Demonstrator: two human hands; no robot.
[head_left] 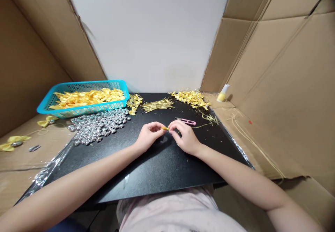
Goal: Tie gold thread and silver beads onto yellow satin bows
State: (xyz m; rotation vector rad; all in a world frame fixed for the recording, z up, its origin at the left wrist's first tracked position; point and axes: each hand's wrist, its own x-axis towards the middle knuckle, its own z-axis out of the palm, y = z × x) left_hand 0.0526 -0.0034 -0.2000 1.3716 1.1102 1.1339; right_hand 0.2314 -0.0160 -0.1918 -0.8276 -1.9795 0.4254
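Ribbon (165, 128), small and yellow, sits between the two sets of fingertips in the head view, my only feed; I take the pink snips (190, 122) as landmark. The ribbon is just left of the snips and slightly nearer the body. Left hand (150, 134): I log thumb and forefinger pinched together on the ribbon's left end. Right hand (184, 137): directly on the near side of the snips, thumb and forefinger narrow at the ribbon's right end; I cannot tell whether they grip the ribbon or a thread. Yellow thread (200, 125) passes on the near side of the snips toward a loose tangle (210, 119) to their right.

Beyond the snips I note a heap of yellow bows (192, 99); beyond and to their left, a bundle of gold wire ties (158, 105). Farther left of the snips lie silver beads (101, 125), many, spread beside a blue basket (86, 112) with yellow ribbon pieces (89, 98) inside. Right of the snips and farther off, a thread cone (223, 94) stands upright on cardboard. The snips rest on a black board (157, 179).
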